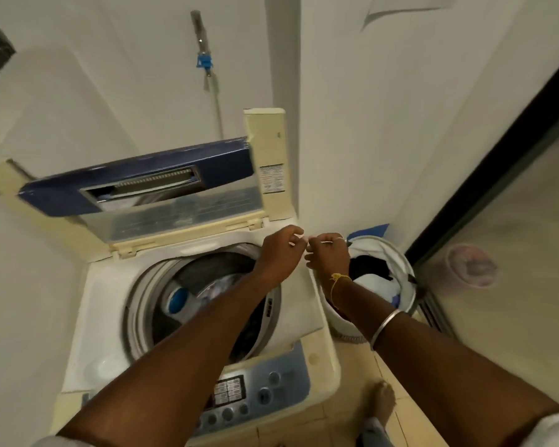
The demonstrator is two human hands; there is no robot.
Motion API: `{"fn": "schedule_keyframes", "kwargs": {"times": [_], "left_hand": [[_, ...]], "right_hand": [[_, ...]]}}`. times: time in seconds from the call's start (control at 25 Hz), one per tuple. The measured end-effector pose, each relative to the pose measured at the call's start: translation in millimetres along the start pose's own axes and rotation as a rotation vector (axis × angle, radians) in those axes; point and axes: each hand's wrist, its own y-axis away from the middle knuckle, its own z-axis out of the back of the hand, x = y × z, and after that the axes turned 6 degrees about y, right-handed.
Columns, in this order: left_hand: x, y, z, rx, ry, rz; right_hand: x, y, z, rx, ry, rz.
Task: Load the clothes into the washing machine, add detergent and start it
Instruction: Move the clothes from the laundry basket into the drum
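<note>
— Forearms (pixel 188 333) fill the foreground, both stretched out. What are the hands doing?
— Left hand (pixel 279 246) and right hand (pixel 328 254) meet fingertip to fingertip, fingers curled, each pinching an end of a small white thing (pixel 299 241). Blur hides what it is; I'd guess a detergent sachet.
— So which step?
— Adding detergent, I'd judge. The next move calls for tearing it open and tipping it into the drum (pixel 136 301), below and left of the fingers.
— What's in there?
— Clothes (pixel 218 287), pale and dark, low inside the washing machine (pixel 110 317); its lid (pixel 136 188) stands raised behind the fingers.
— And to their right?
— A laundry basket (pixel 397 250), just under the right hand, with dark and white laundry (pixel 375 282) lying in it, so loading may not be finished.
</note>
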Motion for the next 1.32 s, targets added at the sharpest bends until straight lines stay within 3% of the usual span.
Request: {"fn": "schedule_keyframes", "kwargs": {"times": [0.4,0.64,0.76,0.96,1.32], "left_hand": [[-34,-107,-191,0.189,-0.076,0.089],[2,-148,-273,0.226,-0.111,0.183],[33,-165,-302,0.232,-0.118,0.213],[107,-188,-356,0.335,-0.167,0.277],[257,-211,-465,0.712,-0.441,0.317]], "right_hand": [[-23,-157,154,-0.024,0.096,-0.127],[-104,-270,216,0.007,0.340,-0.144],[-106,-281,225,-0.019,0.376,-0.184],[-171,-331,223,0.089,0.556,-0.228],[-338,-429,202,0.407,0.978,-0.363]]}}
